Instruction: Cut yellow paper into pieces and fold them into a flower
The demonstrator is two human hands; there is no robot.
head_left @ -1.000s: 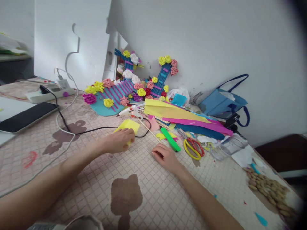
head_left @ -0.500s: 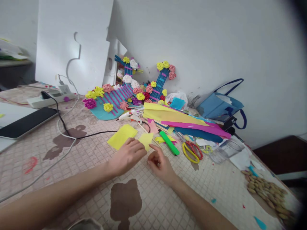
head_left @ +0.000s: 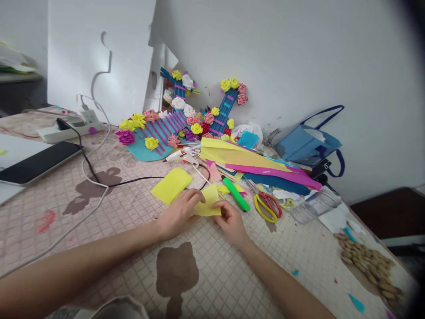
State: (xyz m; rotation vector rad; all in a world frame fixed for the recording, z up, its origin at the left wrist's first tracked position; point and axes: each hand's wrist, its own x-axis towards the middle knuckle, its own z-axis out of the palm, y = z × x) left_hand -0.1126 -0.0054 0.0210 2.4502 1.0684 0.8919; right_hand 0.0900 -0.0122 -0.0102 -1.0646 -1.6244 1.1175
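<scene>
Between my two hands is a small square of yellow crepe paper [head_left: 209, 201], tilted a little off the table. My left hand [head_left: 181, 212] pinches its left edge, and my right hand [head_left: 231, 221] pinches its lower right corner between thumb and fingers. A larger yellow paper stack [head_left: 171, 185] lies flat just beyond my left hand. Past the held square rest a thin wooden stick [head_left: 201, 175] and a white hot glue gun [head_left: 179, 155]. A green marker [head_left: 236, 195] lies right of the square, with yellow-and-red scissors [head_left: 268, 207] further right.
Paper-flower decorations [head_left: 162, 135] stand against the wall, beside long folded crepe sheets [head_left: 245, 155]. A power strip [head_left: 66, 130] and dark phone [head_left: 41, 161] are at left, with cables crossing the table. A blue bag [head_left: 308, 144], clear jar [head_left: 315, 206] and nuts [head_left: 365, 263] sit at right.
My right hand has taken hold of the small yellow square's right corner. The square now shows more fully, drawn closer between both hands. The view has shifted slightly.
</scene>
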